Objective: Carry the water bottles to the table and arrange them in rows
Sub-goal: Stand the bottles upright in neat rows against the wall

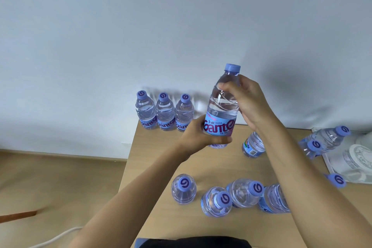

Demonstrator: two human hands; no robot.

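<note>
Bottle [222, 104] being held upright over table [201, 165].
Left hand [198, 137] gripping label, right hand [248, 100] pinching shoulder; three bottles [164, 111] standing far left.

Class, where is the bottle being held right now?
In the head view, the held bottle is upright above the table's far middle, between both hands, just right of the row of three bottles.
</note>
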